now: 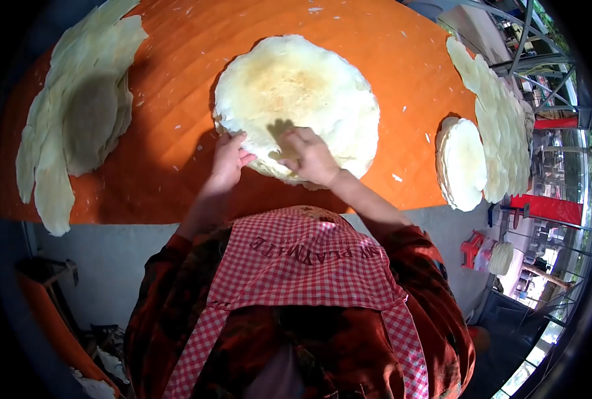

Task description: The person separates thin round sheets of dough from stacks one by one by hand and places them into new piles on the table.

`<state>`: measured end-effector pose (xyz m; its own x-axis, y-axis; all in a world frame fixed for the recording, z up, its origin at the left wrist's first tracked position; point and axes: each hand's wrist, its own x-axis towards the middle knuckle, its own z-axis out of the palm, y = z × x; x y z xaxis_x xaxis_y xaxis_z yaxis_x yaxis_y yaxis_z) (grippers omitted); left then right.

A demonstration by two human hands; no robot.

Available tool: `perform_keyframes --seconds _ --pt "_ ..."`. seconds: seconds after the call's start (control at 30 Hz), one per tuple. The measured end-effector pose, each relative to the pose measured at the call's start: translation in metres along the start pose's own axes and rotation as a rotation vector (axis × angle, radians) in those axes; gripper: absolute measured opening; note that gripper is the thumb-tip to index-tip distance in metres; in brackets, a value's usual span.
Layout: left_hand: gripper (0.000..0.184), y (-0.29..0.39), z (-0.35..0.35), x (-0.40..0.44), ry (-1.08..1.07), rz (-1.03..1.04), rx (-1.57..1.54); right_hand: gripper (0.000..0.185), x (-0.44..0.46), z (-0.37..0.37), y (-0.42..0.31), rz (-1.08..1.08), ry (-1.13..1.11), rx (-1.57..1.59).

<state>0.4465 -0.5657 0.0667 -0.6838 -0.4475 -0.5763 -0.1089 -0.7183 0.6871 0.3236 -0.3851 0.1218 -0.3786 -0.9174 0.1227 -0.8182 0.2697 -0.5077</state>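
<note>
A round stack of thin, pale flatbread sheets (296, 86) lies on the orange table, browned in patches on top and uneven at its rim. My left hand (229, 158) is at the near left edge of this stack, its thumb and fingers apart and touching the rim. Over the near part of the top sheet is my right hand (310, 157), fingers bent and thumb apart from them, casting a shadow on the sheet. Nothing shows in its grasp. The undersides of the fingers on both hands are partly hidden.
Overlapping flatbread sheets (86, 73) cover the left side of the orange table (176, 73), some hanging past its near edge. At the right stand a smaller stack (461, 163) and another overlapping row (499, 126). Small crumbs are scattered about. A red stool (471, 249) stands on the floor.
</note>
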Motion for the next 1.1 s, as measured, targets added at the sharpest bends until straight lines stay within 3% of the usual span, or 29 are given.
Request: perform_keyframes --seconds 0.27,0.3,0.4,0.53,0.57,0.6,0.67,0.7,0.73,0.8,0.87,0.93,0.97,1.03,1.1 --pt "0.041 0.005 -0.004 -0.002 -0.114 -0.12 -0.111 0.041 0.0 0.011 0.006 -0.205 0.083 -0.177" --pt "0.043 0.003 -0.002 -0.004 -0.111 -0.093 -0.086 0.04 -0.006 0.012 0.007 -0.143 -0.064 -0.179" --pt "0.049 0.002 0.004 -0.005 -0.06 -0.04 0.001 0.04 -0.008 0.01 0.006 -0.129 -0.007 -0.131" --pt "0.052 -0.006 0.008 0.001 0.073 -0.052 0.051 0.018 -0.019 0.004 0.016 -0.105 0.088 -0.085" --pt "0.052 -0.003 0.012 -0.002 0.077 -0.033 0.049 0.013 -0.027 -0.008 0.015 0.073 0.134 -0.001" --pt "0.052 -0.001 0.016 -0.004 0.079 -0.013 0.044 0.015 -0.038 -0.003 0.028 0.387 0.299 0.108" --pt "0.052 0.007 0.027 -0.01 0.058 0.032 -0.041 0.021 -0.059 -0.009 0.054 0.668 0.61 0.183" --pt "0.05 0.011 0.032 -0.011 0.024 0.044 -0.096 0.02 -0.077 0.008 0.099 0.739 0.673 0.376" --pt "0.049 0.015 0.036 -0.013 -0.016 0.053 -0.144 0.024 -0.071 -0.02 0.086 1.106 0.476 0.526" --pt "0.036 0.02 0.041 -0.016 -0.033 0.097 -0.146 0.03 -0.065 -0.039 0.086 1.247 0.363 0.972" --pt "0.023 0.015 0.031 -0.008 -0.105 0.096 -0.126 0.03 -0.049 -0.042 0.082 1.352 0.357 1.208" --pt "0.029 0.017 0.023 0.003 -0.137 0.019 -0.138 0.025 -0.029 -0.046 0.067 1.398 0.442 1.301" --pt "0.031 0.027 0.03 -0.005 -0.156 0.029 -0.12 0.02 -0.025 -0.048 0.066 1.264 0.429 1.411" --pt "0.031 0.031 0.022 0.009 -0.043 0.012 -0.098 0.014 -0.013 -0.047 0.087 1.318 0.35 1.492" --pt "0.026 0.042 0.023 0.01 -0.033 0.025 -0.159 0.012 0.0 -0.061 0.098 1.195 0.451 1.622"
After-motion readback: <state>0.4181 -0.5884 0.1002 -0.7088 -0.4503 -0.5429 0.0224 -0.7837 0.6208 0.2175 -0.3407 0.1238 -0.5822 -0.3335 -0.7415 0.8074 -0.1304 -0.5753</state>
